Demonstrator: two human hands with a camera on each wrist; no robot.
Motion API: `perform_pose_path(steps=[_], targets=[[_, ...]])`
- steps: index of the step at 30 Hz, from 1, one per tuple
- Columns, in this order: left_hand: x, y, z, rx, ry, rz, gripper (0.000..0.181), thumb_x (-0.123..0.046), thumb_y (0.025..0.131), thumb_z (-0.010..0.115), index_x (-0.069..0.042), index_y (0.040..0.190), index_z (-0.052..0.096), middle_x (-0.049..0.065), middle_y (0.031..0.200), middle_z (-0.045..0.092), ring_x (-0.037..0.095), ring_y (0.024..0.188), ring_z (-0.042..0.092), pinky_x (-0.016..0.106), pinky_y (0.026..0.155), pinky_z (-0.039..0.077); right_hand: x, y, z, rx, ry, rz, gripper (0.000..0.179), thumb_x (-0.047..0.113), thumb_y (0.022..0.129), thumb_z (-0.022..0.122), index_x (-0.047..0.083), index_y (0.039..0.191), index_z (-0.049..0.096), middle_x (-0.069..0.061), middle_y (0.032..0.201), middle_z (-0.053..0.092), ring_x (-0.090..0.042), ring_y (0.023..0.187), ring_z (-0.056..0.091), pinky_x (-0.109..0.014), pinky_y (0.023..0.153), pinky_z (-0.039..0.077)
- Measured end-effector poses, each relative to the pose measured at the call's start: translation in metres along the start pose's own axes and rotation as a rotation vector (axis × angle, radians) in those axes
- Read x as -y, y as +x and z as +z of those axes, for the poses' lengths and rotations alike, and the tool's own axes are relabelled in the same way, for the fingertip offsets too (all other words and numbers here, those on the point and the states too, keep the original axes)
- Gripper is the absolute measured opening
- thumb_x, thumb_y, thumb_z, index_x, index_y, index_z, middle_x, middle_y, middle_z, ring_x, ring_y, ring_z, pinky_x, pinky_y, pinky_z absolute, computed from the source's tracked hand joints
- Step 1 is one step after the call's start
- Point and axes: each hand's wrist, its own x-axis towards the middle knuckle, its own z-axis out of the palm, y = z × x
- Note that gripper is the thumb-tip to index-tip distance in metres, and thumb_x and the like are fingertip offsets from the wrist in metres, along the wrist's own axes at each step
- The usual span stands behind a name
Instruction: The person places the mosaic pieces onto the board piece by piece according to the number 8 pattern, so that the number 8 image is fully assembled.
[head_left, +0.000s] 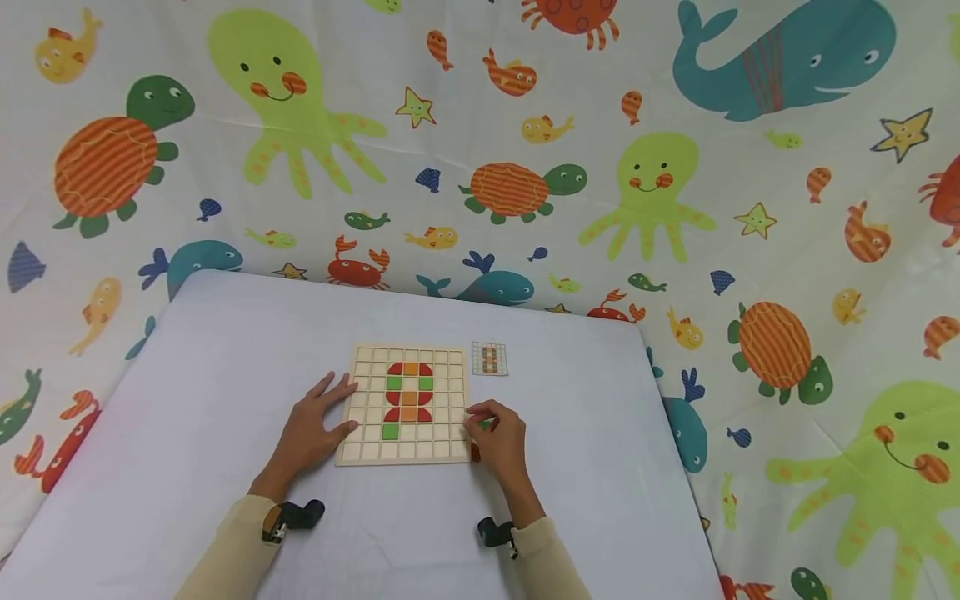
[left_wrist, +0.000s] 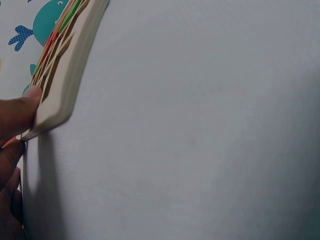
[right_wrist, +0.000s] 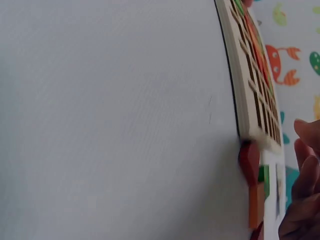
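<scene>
A wooden grid board point(head_left: 442, 451) lies on the table. Red, orange and green tiles fill several middle squares, including a green tile point(head_left: 391, 432) low on the left. My left hand point(head_left: 309, 425) rests at the board's left edge, its thumb point(left_wrist: 27, 105) over the near corner and its fingers along the side. At the right edge is my right hand point(head_left: 498, 437), bent above loose pieces, with no piece showing at its fingertips. Beside the board's corner lie a dark red piece point(right_wrist: 249, 159), an orange piece point(right_wrist: 256, 205) and a green piece point(right_wrist: 265, 177), partly covered by the hand in the head view.
A small pattern card point(head_left: 490, 359) with a printed grid lies beyond the board's upper right corner. The white table point(head_left: 600, 467) ends at a curtain point(head_left: 465, 108) printed with sea animals. A dark camera point(head_left: 303, 514) is strapped at the left wrist.
</scene>
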Motion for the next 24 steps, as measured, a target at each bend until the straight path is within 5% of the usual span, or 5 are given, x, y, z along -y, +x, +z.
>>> perform_pose_path(steps=[8, 14, 24], targets=[[-0.001, 0.0, -0.001, 0.012, 0.006, -0.012, 0.07, -0.017, 0.09, 0.083, -0.008, 0.153, 0.056, 0.026, 0.168, 0.039, 0.053, 0.157, 0.031, 0.077, 0.121, 0.029, -0.018, -0.004, -0.016, -0.028, -0.025, 0.075, 0.021, 0.007, 0.084, 0.085, 0.021, 0.1, 0.082, 0.0, 0.089, 0.075, -0.014, 0.069, 0.058, -0.023, 0.056, 0.048], [-0.002, 0.0, -0.001, 0.016, 0.014, -0.023, 0.07, -0.017, 0.09, 0.083, -0.007, 0.154, 0.055, 0.026, 0.169, 0.038, 0.053, 0.157, 0.03, 0.076, 0.122, 0.028, -0.021, -0.004, -0.017, -0.023, -0.153, 0.115, 0.022, 0.011, 0.082, 0.088, 0.019, 0.102, 0.084, 0.001, 0.092, 0.073, -0.012, 0.081, 0.061, -0.026, 0.067, 0.049], [-0.003, -0.001, -0.001, 0.02, 0.006, -0.022, 0.07, -0.019, 0.091, 0.082, -0.008, 0.154, 0.055, 0.025, 0.169, 0.039, 0.052, 0.158, 0.029, 0.076, 0.122, 0.028, -0.014, -0.005, -0.015, -0.052, -0.26, 0.133, 0.025, 0.013, 0.081, 0.091, 0.018, 0.103, 0.081, 0.003, 0.087, 0.067, -0.012, 0.079, 0.058, -0.028, 0.063, 0.044]])
